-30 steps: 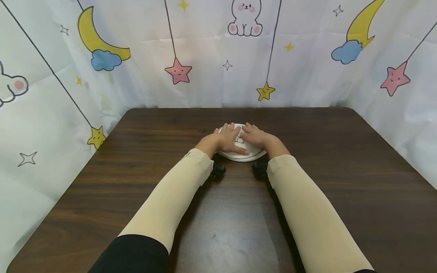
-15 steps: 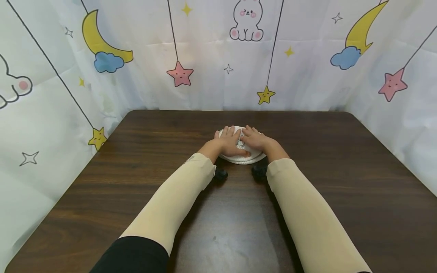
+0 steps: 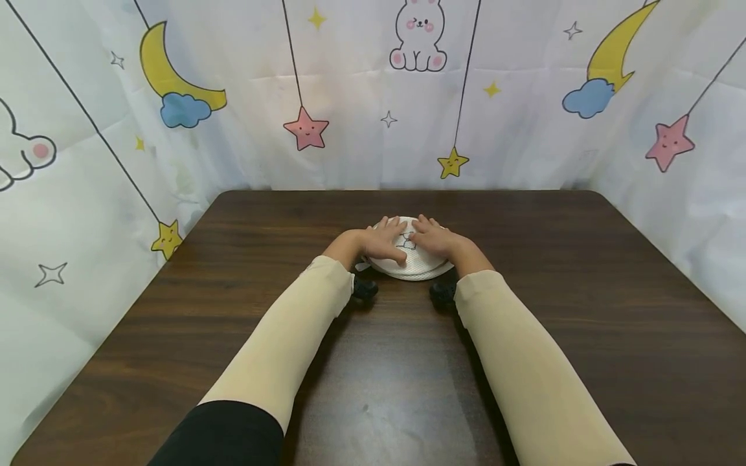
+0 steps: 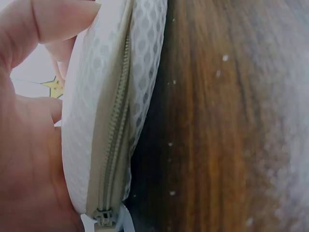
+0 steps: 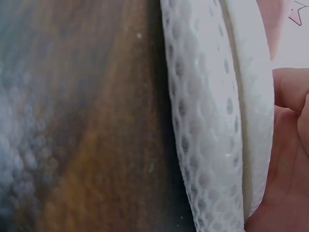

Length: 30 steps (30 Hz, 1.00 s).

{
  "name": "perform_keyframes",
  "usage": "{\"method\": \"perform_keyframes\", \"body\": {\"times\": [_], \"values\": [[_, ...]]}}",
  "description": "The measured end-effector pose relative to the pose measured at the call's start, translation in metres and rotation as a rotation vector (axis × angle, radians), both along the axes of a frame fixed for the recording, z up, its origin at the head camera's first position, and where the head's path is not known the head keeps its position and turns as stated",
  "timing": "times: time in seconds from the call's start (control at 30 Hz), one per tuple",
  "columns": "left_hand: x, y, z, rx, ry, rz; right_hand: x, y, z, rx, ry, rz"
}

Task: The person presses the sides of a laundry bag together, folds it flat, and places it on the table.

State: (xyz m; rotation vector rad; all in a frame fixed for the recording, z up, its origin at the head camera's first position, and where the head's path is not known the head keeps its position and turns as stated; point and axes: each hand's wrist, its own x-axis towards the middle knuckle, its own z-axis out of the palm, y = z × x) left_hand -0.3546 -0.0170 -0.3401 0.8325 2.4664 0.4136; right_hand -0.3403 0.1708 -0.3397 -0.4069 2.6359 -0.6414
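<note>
A round white mesh zip pouch (image 3: pixel 416 265) with a small line drawing on top lies flat near the far side of the table. On its left part rests my left hand (image 3: pixel 381 242), fingers spread. My right hand (image 3: pixel 438 241) lies over its right part with straight fingers. In the left wrist view, a beige zipper (image 4: pixel 116 116) runs along the pouch's side, its slider (image 4: pixel 104 216) at the lower end. The right wrist view has the honeycomb mesh side (image 5: pixel 207 121) up close, with the right palm (image 5: pixel 287 159) beside it. The pouch's inside is hidden.
The dark wood table (image 3: pixel 373 362) reaches back to a white curtain (image 3: pixel 361 155) printed with moons, stars and a rabbit. Black wrist devices (image 3: pixel 365 289) sit below both wrists, close to the tabletop.
My left hand has shifted a little left on the pouch, uncovering more of the drawing and a small white tab at the left edge. The right hand stays nearly in place.
</note>
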Motion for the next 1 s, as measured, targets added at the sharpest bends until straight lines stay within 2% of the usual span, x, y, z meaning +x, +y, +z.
{"method": "perform_keyframes", "body": {"times": [0.37,0.6,0.7,0.87,1.0], "values": [[0.008,0.008,0.000,-0.045,0.048,0.047,0.000,0.000,0.000,0.001,-0.002,0.008],[0.011,0.010,0.000,-0.056,0.050,0.080,0.001,0.000,0.000,-0.023,-0.005,0.002],[0.010,0.008,-0.001,-0.040,0.035,0.066,0.001,0.001,-0.002,-0.049,-0.013,-0.006],[0.007,0.004,-0.003,0.003,0.009,0.044,0.002,0.004,-0.004,-0.156,-0.063,-0.043],[0.005,0.002,-0.003,0.041,-0.009,0.049,0.004,0.008,-0.006,-0.209,-0.089,-0.054]]}}
